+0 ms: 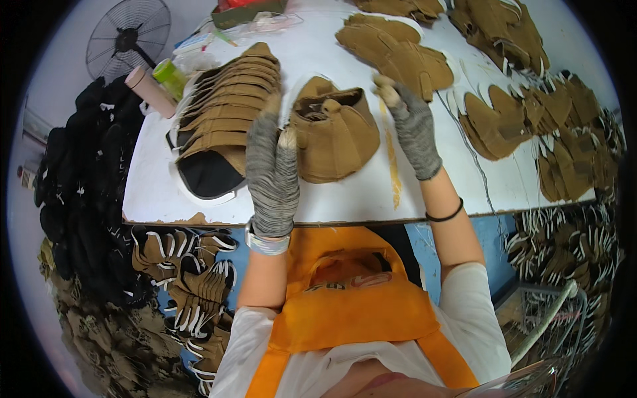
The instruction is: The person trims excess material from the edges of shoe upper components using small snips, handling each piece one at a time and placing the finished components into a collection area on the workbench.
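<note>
head view: one brown fabric piece (340, 142) sits unstacked toward the desk's (352, 204) near edge; a stacked row (229, 103) looks done by the left edge, bundles (494, 129) remain rightward; right hand (413, 129) released, left hand (271, 169) between, grip unclear

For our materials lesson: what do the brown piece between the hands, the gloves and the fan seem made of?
Brown piece: probably matte fabric, judging by its dull, seamed, softly curving surface.
Gloves: likely matte knitted yarn, from their flecked, streaky grey texture.
Fan: perhaps dark-coated metal, given its thin, wire-like bars, though plastic is possible.
</note>
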`<state>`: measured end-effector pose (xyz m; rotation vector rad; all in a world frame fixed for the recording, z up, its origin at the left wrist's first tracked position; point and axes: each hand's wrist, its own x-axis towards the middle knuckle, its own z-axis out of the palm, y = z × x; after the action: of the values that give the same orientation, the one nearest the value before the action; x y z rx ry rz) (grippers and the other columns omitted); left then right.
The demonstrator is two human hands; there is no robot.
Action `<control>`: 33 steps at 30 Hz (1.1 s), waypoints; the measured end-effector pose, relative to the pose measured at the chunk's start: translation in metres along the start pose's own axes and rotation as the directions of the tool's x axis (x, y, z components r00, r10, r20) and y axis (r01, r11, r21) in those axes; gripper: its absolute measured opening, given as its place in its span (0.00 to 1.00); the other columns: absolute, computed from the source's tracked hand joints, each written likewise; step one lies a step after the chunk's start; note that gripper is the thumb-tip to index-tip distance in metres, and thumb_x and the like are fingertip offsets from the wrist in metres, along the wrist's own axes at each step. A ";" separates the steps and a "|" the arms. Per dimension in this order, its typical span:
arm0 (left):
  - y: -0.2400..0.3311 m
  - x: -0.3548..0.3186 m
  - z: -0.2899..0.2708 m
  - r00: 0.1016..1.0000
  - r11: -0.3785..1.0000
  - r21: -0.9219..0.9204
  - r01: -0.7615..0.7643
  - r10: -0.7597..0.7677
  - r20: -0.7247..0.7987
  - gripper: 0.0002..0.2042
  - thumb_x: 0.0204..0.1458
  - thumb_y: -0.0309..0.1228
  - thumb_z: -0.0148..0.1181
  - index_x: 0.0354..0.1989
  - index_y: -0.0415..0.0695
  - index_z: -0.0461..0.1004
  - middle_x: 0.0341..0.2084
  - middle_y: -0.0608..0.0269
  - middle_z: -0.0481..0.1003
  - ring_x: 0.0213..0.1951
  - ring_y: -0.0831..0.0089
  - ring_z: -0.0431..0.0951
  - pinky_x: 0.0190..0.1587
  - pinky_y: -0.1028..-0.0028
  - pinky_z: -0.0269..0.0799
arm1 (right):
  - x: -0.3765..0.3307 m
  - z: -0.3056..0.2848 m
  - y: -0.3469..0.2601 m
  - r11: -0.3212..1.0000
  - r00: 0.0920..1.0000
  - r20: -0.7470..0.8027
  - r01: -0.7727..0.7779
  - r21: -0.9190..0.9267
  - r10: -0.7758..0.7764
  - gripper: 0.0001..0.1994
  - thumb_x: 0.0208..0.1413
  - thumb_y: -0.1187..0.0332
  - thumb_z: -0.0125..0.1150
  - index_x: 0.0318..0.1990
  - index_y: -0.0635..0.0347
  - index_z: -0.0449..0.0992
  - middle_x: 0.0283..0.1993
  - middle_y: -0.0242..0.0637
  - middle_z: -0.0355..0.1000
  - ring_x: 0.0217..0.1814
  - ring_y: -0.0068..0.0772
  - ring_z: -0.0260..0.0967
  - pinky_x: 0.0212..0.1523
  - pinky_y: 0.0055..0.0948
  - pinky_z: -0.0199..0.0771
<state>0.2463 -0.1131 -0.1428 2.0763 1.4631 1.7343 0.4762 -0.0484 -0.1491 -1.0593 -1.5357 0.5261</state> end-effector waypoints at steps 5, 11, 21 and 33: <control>0.016 0.029 0.050 0.977 0.905 -0.389 0.174 -0.110 0.181 0.24 0.52 0.37 0.65 0.52 0.34 0.68 0.44 0.51 0.72 0.45 0.63 0.73 0.50 0.69 0.69 | 0.011 0.028 -0.025 0.998 0.979 0.203 -0.010 0.066 -0.004 0.25 0.57 0.47 0.57 0.48 0.62 0.76 0.43 0.45 0.77 0.44 0.37 0.74 0.48 0.31 0.72; -0.026 0.014 0.061 0.971 0.966 -0.247 0.075 -0.014 0.237 0.30 0.46 0.40 0.70 0.53 0.37 0.66 0.43 0.56 0.71 0.45 0.66 0.72 0.51 0.69 0.68 | -0.011 0.027 -0.007 0.956 0.956 0.247 -0.209 0.204 0.157 0.23 0.54 0.49 0.61 0.42 0.62 0.78 0.37 0.42 0.77 0.39 0.36 0.73 0.44 0.30 0.72; -0.057 0.012 0.066 0.984 0.920 -0.380 0.097 -0.030 0.178 0.30 0.47 0.37 0.68 0.56 0.39 0.63 0.49 0.57 0.67 0.51 0.65 0.67 0.58 0.66 0.62 | 0.004 -0.023 0.048 0.895 0.842 -0.445 -0.093 0.435 0.304 0.19 0.55 0.72 0.61 0.55 0.62 0.67 0.46 0.37 0.69 0.38 0.24 0.68 0.43 0.27 0.73; -0.052 0.007 0.069 0.982 0.824 -0.539 0.177 -0.108 0.156 0.29 0.46 0.35 0.70 0.55 0.41 0.64 0.49 0.59 0.68 0.51 0.67 0.68 0.57 0.68 0.64 | 0.023 -0.088 0.081 0.982 0.881 -0.469 -0.137 -0.128 0.062 0.12 0.59 0.71 0.53 0.46 0.66 0.76 0.38 0.41 0.76 0.38 0.29 0.70 0.42 0.28 0.70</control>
<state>0.2694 -0.0461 -0.1930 1.6802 0.9033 1.6789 0.5869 -0.0080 -0.1784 -1.2849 -1.1122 0.1956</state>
